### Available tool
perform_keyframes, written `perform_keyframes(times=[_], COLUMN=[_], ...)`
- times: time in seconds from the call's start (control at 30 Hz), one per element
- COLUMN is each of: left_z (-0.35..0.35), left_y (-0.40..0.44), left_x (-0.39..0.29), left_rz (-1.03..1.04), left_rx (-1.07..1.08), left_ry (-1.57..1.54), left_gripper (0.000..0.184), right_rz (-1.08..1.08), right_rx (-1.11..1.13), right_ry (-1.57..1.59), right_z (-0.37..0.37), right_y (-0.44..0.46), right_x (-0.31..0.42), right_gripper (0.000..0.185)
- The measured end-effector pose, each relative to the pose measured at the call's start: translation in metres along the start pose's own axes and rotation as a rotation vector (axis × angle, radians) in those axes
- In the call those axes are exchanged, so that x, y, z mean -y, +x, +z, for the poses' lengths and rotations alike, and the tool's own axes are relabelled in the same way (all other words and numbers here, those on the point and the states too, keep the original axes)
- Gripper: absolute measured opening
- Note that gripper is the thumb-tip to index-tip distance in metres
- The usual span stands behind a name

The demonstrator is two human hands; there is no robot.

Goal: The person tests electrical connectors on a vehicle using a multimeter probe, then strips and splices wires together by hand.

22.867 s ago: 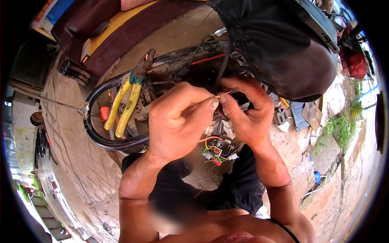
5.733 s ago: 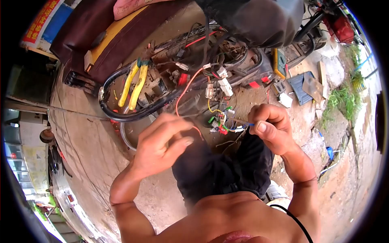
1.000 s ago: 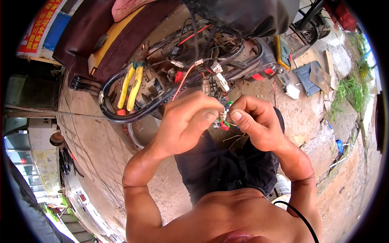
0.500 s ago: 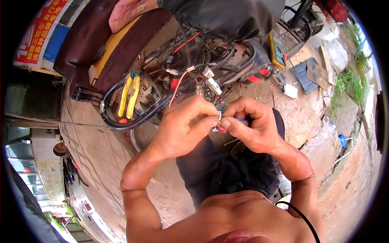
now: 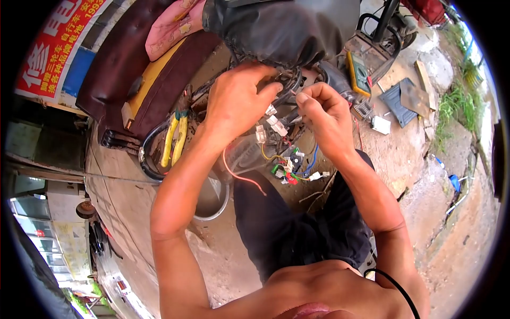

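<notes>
My left hand point(image 5: 239, 98) reaches over the frame's cables below a black cover point(image 5: 287, 32); thumb and forefinger are apart, the other fingers partly hidden. Just across from it, my right hand point(image 5: 326, 114) pinches what looks like a thin wire point(image 5: 294, 92) between thumb and forefinger. Below the hands hang white plug connectors point(image 5: 276, 126). Lower down is a bunch of small connectors point(image 5: 289, 167) with a blue wire point(image 5: 313, 159) and green and red parts. A loose orange wire point(image 5: 241, 178) curves out under my left wrist.
Yellow-handled pliers point(image 5: 174, 138) lean on the frame at left, near a maroon seat point(image 5: 172, 69). A yellow multimeter point(image 5: 358, 74) is at upper right, with a white box point(image 5: 381, 122) and black plate point(image 5: 398, 101) beyond. A metal basin point(image 5: 212, 202) sits below my left forearm.
Both hands have moved up and forward from the small connectors, which now hang free between my knees. My left thumb and forefinger have parted.
</notes>
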State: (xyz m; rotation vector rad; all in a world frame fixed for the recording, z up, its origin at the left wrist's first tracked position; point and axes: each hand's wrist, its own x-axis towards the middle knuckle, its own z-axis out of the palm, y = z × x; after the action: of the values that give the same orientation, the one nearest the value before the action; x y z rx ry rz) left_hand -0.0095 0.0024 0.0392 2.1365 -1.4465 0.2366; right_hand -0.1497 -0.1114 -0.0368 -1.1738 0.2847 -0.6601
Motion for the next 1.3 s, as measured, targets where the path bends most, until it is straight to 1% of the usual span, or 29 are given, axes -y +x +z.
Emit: perform_keyframes(times=[0.03, 0.07, 0.17, 0.3, 0.33, 0.47, 0.53, 0.63, 0.73, 1.03, 1.13, 1.23, 1.3], left_z=[0.003, 0.006, 0.011, 0.002, 0.005, 0.014, 0.014, 0.005, 0.006, 0.000, 0.001, 0.006, 0.010], left_y=[0.000, -0.001, -0.004, -0.005, -0.006, -0.009, -0.009, -0.007, -0.008, -0.006, -0.006, -0.008, -0.009], left_x=[0.004, 0.006, 0.016, 0.004, 0.007, 0.028, 0.032, 0.019, 0.021, 0.015, 0.015, 0.019, 0.023], left_rz=[0.003, -0.104, -0.202, -0.355, -0.370, -0.363, -0.361, -0.465, -0.449, -0.517, -0.513, -0.455, -0.416], left_rx=[0.016, 0.051, 0.124, 0.179, 0.170, 0.147, 0.136, 0.162, 0.139, 0.173, 0.165, 0.150, 0.137], left_ry=[-0.003, -0.081, -0.254, -0.244, -0.289, -0.469, -0.528, -0.531, -0.539, -0.520, -0.517, -0.557, -0.553], left_gripper=[0.028, 0.025, 0.023, 0.022, 0.019, 0.014, 0.012, 0.012, 0.012, 0.015, 0.015, 0.010, 0.011], right_rz=[0.011, -0.017, -0.004, -0.013, -0.010, 0.004, -0.001, -0.028, -0.056, -0.067, -0.059, -0.054, -0.056], right_rx=[0.001, -0.003, 0.002, -0.010, -0.010, -0.017, -0.016, -0.014, -0.017, -0.033, -0.039, -0.039, -0.038], right_ry=[-0.015, -0.022, -0.033, -0.035, -0.040, -0.041, -0.103, -0.144, -0.165, -0.167, -0.174, -0.181, -0.179], right_z=[0.000, 0.001, 0.002, 0.006, 0.007, 0.011, 0.013, 0.017, 0.021, 0.026, 0.027, 0.026, 0.026], right_y=[0.002, 0.004, 0.006, 0.009, 0.011, 0.017, 0.020, 0.024, 0.029, 0.037, 0.037, 0.038, 0.038], right_x=[-0.003, -0.006, -0.012, -0.014, -0.016, -0.017, -0.014, -0.015, -0.015, -0.016, -0.016, -0.018, -0.019], right_gripper=[0.016, 0.017, 0.018, 0.018, 0.018, 0.020, 0.021, 0.022, 0.022, 0.022, 0.022, 0.021, 0.021])
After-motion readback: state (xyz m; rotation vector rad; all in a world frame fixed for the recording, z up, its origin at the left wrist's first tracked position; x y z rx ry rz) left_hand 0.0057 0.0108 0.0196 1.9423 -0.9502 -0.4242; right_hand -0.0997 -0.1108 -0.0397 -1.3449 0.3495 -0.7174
